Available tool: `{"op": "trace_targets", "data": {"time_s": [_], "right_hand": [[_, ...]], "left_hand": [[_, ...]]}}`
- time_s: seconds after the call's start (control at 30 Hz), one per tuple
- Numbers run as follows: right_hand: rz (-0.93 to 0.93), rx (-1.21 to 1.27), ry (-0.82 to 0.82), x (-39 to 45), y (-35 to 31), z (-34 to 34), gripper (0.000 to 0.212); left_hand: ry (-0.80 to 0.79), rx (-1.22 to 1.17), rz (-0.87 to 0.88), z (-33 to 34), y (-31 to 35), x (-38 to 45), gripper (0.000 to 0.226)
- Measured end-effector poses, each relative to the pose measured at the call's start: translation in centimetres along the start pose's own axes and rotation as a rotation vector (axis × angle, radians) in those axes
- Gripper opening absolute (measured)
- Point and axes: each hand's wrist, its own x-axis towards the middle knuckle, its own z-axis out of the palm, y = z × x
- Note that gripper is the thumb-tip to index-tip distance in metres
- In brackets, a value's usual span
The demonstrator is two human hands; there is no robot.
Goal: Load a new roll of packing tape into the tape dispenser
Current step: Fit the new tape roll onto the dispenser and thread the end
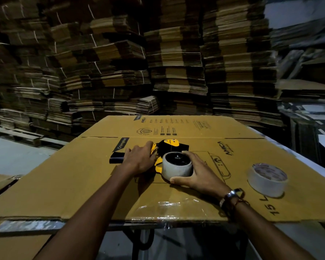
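Note:
A yellow and black tape dispenser (172,145) lies on its side on a flattened cardboard box (83,177). A clear tape roll (176,168) sits on the dispenser's black hub at its near end. My right hand (195,173) grips that roll, thumb on the near side and fingers round the far side. My left hand (139,159) lies over the dispenser's left part and holds it down; the part beneath it is hidden. A second clear tape roll (267,180) stands alone on the cardboard to the right.
The cardboard sheet covers a table whose near edge (120,225) shows below. Tall stacks of flattened cartons (158,62) fill the background. Bare floor (11,156) lies to the left. A strip of clear tape (169,205) sticks to the cardboard's near edge.

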Motion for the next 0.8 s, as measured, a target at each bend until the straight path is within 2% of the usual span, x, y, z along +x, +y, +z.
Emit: {"op": "trace_targets", "data": {"time_s": [0.03,0.1,0.17,0.23,0.3,0.4,0.5,0.6,0.7,0.8], "right_hand": [[0.008,-0.009,0.007,0.0,0.0,0.0,0.107],[0.019,-0.036,0.019,0.0,-0.1,0.1,0.108],[0.016,-0.069,0.036,0.2,-0.2,0.2,0.109],[0.015,-0.072,0.050,0.3,-0.2,0.3,0.110],[0.000,-0.061,0.051,0.2,-0.2,0.1,0.107],[-0.014,0.022,0.050,-0.1,0.0,-0.4,0.094],[0.018,0.257,0.040,-0.5,0.2,-0.9,0.073],[0.054,0.406,0.070,-0.5,0.5,-1.3,0.071],[0.065,0.470,0.110,-0.5,0.8,-1.5,0.072],[0.059,0.469,0.087,-0.5,0.8,-1.5,0.071]], "left_hand": [[0.036,0.039,0.002,-0.1,0.2,-0.8,0.051],[0.243,0.114,0.038,0.2,0.9,-2.8,0.056],[0.484,0.025,0.124,1.1,2.1,-5.1,0.048],[0.568,-0.151,0.178,2.3,3.6,-7.4,0.036],[0.486,-0.350,0.121,3.4,4.8,-8.6,0.035],[0.266,-0.619,0.001,4.1,5.4,-8.1,0.042],[0.128,-0.722,-0.002,3.7,4.8,-7.1,0.042],[-0.007,-0.872,-0.021,3.3,3.6,-6.6,0.041],[0.031,-1.035,-0.061,3.4,2.9,-6.3,0.034],[0.037,-1.074,-0.067,3.5,2.5,-6.4,0.034]]}}
